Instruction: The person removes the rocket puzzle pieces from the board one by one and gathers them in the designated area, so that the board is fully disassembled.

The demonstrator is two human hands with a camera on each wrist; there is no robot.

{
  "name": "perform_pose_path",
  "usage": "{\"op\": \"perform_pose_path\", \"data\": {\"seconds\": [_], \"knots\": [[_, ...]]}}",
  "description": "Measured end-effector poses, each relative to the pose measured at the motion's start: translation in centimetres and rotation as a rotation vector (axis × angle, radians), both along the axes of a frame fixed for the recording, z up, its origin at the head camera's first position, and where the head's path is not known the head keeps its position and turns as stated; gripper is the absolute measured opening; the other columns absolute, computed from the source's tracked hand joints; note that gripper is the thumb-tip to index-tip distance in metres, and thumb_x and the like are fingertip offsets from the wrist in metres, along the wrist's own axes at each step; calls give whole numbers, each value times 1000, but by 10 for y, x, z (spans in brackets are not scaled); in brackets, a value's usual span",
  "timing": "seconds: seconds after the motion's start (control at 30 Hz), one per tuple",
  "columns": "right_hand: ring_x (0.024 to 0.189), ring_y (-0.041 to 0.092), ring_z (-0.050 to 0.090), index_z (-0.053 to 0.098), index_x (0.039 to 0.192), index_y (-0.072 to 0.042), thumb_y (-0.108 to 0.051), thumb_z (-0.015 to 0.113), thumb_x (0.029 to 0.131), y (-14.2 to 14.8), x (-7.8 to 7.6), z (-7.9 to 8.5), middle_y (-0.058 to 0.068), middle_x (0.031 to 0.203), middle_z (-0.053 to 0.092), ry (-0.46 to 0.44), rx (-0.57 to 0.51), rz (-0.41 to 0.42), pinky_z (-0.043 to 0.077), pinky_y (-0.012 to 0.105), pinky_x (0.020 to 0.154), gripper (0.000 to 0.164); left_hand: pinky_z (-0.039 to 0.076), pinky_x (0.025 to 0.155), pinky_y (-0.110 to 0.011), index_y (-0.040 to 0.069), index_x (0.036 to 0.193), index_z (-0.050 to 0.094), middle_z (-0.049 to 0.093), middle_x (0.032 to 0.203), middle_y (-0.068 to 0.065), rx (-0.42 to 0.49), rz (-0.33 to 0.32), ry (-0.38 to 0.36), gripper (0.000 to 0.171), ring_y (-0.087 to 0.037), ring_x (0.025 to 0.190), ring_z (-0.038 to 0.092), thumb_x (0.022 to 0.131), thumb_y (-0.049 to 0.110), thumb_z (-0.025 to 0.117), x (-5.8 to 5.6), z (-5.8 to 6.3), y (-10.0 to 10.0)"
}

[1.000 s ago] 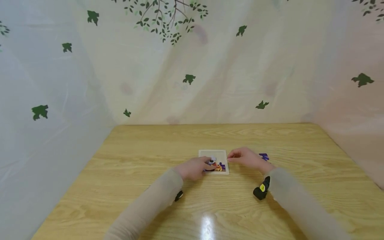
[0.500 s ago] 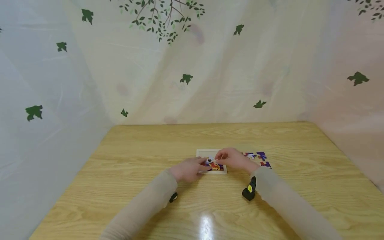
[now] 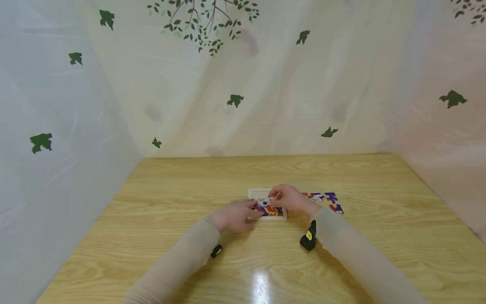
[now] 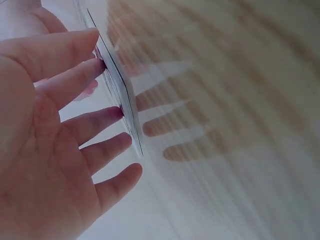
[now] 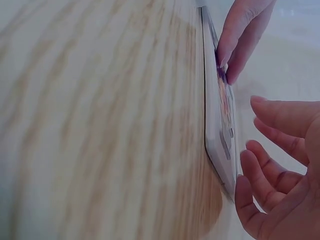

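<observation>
A pale-rimmed jigsaw tray (image 3: 284,218) lies on the table, with colourful puzzle pieces (image 3: 271,211) along its near part. A white patch with a dark round spot shows between the two hands. My left hand (image 3: 235,215) has its fingers spread and fairly straight, the fingertips resting on the tray's left side; the left wrist view shows several fingertips at its edge. Over the tray's right side is my right hand (image 3: 290,198). In the right wrist view, its fingers (image 5: 272,167) are loosely bent, with thumb and forefinger slightly apart and no piece visible between them.
Loose purple, red and white puzzle pieces (image 3: 331,197) lie on the wooden table (image 3: 182,185) right of the tray, partly behind the right forearm. A pale curtain (image 3: 273,126) with leaf prints stands behind the table.
My right hand has moved left from beside the tray's right edge to over the pieces, uncovering more loose pieces at the right. The left hand's fingers have drawn back slightly to the left.
</observation>
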State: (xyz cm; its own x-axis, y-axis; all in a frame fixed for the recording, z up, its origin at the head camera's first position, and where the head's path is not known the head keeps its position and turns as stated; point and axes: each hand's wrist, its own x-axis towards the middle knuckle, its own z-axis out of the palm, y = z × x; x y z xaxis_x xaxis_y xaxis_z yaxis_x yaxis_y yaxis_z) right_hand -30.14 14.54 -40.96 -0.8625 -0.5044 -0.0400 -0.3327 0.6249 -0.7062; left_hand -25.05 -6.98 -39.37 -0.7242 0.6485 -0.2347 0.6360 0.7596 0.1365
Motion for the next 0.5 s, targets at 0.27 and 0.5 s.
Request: {"op": "perform_pose_path", "data": {"seconds": [0.27,0.5], "knots": [[92,20,60,65,108,-6,-14,70,85,-7,-1,0,11,110,63,2,41,5,52,37,82,26,34,110,-42,21,138,51,30,153,-15,25,-8,-35,46,-33,138,33,93,27,59,-1,-2,-5],[94,21,58,64,109,-7,-15,73,83,-12,-5,-3,11,111,62,21,113,-2,51,39,83,28,35,110,-40,20,138,51,30,152,-18,40,-4,-39,47,-33,138,33,92,26,60,-2,-3,-3]]}}
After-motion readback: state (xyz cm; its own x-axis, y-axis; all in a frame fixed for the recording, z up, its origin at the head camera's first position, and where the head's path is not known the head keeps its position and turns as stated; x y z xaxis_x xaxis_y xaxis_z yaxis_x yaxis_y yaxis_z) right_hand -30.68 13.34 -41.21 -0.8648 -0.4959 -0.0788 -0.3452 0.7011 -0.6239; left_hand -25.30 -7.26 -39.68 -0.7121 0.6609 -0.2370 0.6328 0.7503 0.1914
